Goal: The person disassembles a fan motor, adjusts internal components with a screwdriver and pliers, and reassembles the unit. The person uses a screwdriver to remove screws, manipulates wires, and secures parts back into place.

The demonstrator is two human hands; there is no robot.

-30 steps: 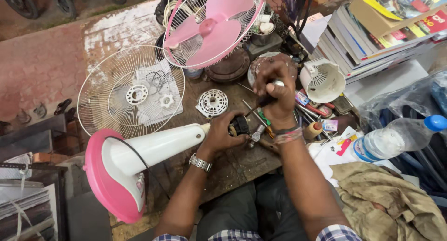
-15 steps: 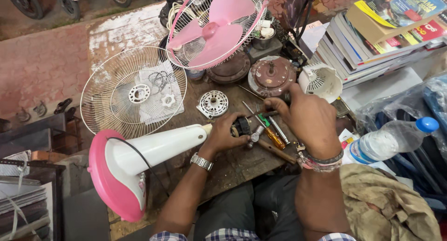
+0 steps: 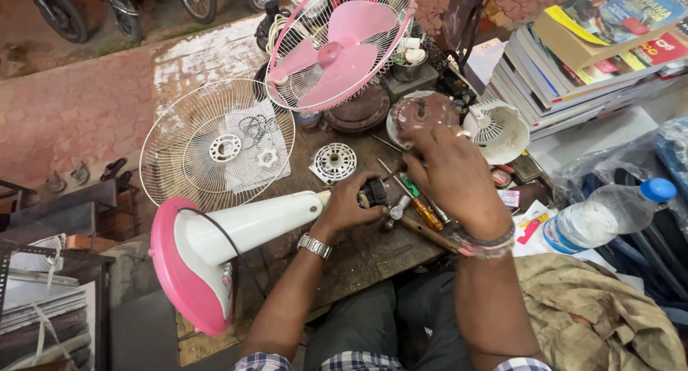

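A fan stand lies on the wooden workbench (image 3: pixel 358 260), with a white neck (image 3: pixel 251 224) and a pink round base (image 3: pixel 179 285). My left hand (image 3: pixel 347 206) grips the top end of the neck, where a small black part (image 3: pixel 374 192) sits. My right hand (image 3: pixel 455 177) hovers palm down just right of it, over several screwdrivers (image 3: pixel 423 215). Its bent fingers point toward a brown round motor housing (image 3: pixel 419 113). Whether those fingers hold anything is hidden by the back of the hand.
A loose white wire guard (image 3: pixel 215 145) lies at the left of the bench. A pink blade in its guard (image 3: pixel 337 41) stands behind. Nearby are a white slotted disc (image 3: pixel 335 162), a white vented cover (image 3: pixel 498 127), stacked books (image 3: pixel 588 63), a water bottle (image 3: pixel 609 206) and a crumpled cloth (image 3: pixel 595 314).
My right hand dropped from in front of the brown housing toward me and now hangs over the screwdrivers. My left hand kept its grip on the neck.
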